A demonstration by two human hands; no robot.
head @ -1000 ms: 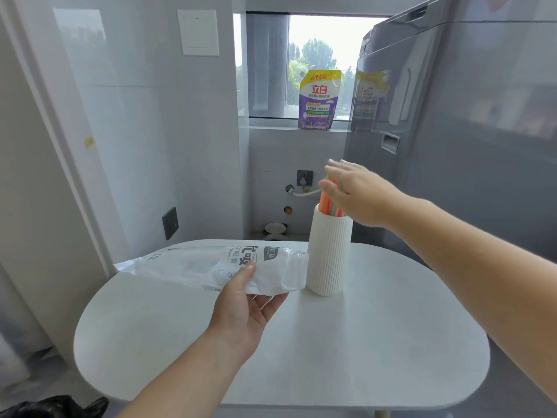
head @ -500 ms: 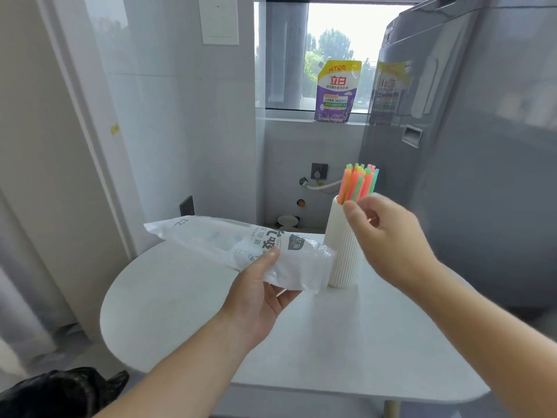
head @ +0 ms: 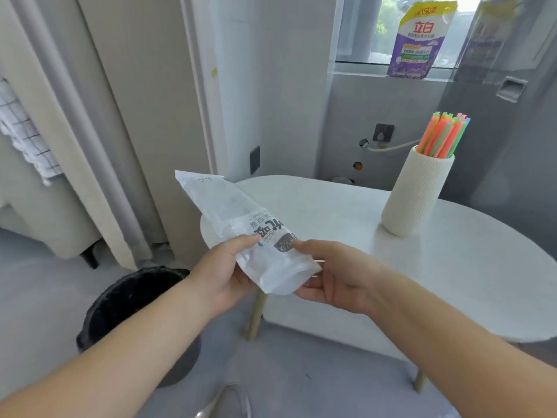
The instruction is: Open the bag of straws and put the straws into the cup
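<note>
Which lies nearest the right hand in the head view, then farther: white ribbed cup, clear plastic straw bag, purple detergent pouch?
1. Clear plastic straw bag: held in the right hand.
2. White ribbed cup: on the table, ahead and right.
3. Purple detergent pouch: on the far windowsill.

Setting: domestic, most likely the utility or laundry corner of a home.

Evidence:
- Detergent refill pouch (head: pixel 419 40) standing on windowsill (head: pixel 361 69), upper right.
- Tall grey appliance (head: pixel 512 176) with recessed handle along right edge; type not determinable.
- Wall tap (head: pixel 364 143) with white hose (head: pixel 394 147) beside a socket (head: pixel 382 132), right of centre.
- Small white oval table (head: pixel 452 267) on gold legs, centre right, carrying ribbed cup (head: pixel 417 194) of coloured straws (head: pixel 443 135).
- Black bin (head: pixel 126 300) on floor, lower left.
- Beige curtain (head: pixel 90 116) and checked towel (head: pixel 24 137), left.
</note>
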